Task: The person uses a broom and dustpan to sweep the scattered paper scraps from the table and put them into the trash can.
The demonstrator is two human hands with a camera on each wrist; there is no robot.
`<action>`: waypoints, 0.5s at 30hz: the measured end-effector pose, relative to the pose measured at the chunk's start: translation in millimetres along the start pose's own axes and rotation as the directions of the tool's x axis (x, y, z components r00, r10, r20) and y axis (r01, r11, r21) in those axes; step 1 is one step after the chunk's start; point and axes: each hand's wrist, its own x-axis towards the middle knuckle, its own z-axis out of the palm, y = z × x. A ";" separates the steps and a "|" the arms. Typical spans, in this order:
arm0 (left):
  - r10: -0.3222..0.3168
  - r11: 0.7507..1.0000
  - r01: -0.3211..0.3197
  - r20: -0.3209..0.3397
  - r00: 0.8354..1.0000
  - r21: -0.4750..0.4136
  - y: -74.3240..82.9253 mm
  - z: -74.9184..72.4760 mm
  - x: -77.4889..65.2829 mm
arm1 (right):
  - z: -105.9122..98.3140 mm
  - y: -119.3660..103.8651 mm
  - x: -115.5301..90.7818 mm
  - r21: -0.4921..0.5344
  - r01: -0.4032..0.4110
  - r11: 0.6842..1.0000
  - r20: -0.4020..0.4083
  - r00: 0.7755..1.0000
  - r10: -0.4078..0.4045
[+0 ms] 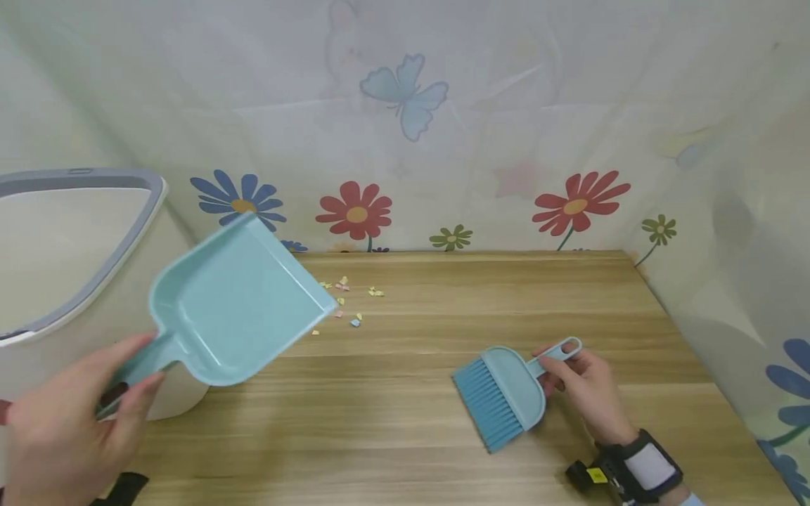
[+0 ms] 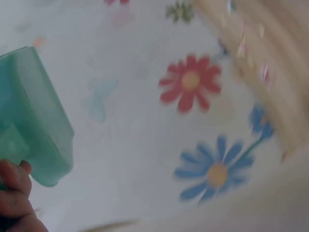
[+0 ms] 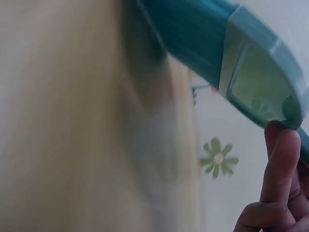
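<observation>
Left hand [image 1: 69, 418]: fingers curled round handle of light-blue plastic dustpan [image 1: 234, 302], raised above table, partly overlapping white bin with grey rim [image 1: 152, 246] in head view. Right hand [image 1: 591, 393]: thumb and fingers pinching handle of light-blue plastic brush with darker blue bristles [image 1: 512, 386], at right of wood-grain table [image 1: 392, 393]. Small pastel scraps [image 1: 356, 322] past dustpan's edge. Behind: white flower-print backdrop [image 1: 474, 161].
</observation>
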 end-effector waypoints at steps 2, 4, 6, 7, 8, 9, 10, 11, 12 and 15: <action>0.013 1.000 -0.013 0.054 0.998 -0.008 4.6 10.9 -12.8 | 8.9 -10.7 6.9 0.020 0.013 1.000 0.002 1.000 -0.013; 0.005 0.999 0.002 0.129 0.992 -0.050 7.1 22.3 -26.6 | 19.9 -22.2 15.4 0.047 0.042 0.998 0.004 0.999 -0.042; 0.000 0.995 0.020 0.200 0.980 -0.099 7.7 32.2 -41.8 | 33.6 -34.9 24.7 0.088 0.083 0.993 0.007 0.996 -0.084; -0.004 0.992 0.034 0.238 0.971 -0.121 7.6 36.3 -49.3 | 41.2 -40.6 29.6 0.107 0.106 0.989 0.015 0.994 -0.108; 0.000 0.988 0.041 0.268 0.963 -0.148 7.2 40.6 -56.3 | 49.3 -46.9 34.3 0.129 0.130 0.983 0.023 0.991 -0.134; 0.010 0.985 0.042 0.299 0.954 -0.167 6.9 44.2 -63.2 | 57.4 -53.2 38.9 0.144 0.153 0.978 0.033 0.987 -0.159; 0.022 0.982 0.043 0.337 0.941 -0.185 6.6 47.2 -69.5 | 66.1 -59.1 43.5 0.163 0.174 0.971 0.041 0.982 -0.183; 0.035 0.979 0.043 0.375 0.927 -0.198 6.6 49.6 -75.7 | 74.5 -64.7 47.9 0.178 0.192 0.965 0.055 0.977 -0.205; 0.043 0.977 0.049 0.416 0.908 -0.209 6.8 51.5 -81.7 | 82.9 -69.8 52.4 0.192 0.206 0.960 0.071 0.972 -0.222; 0.070 0.969 0.067 0.527 0.847 -0.236 8.1 57.2 -97.3 | 106.0 -80.7 65.9 0.213 0.213 0.954 0.118 0.963 -0.242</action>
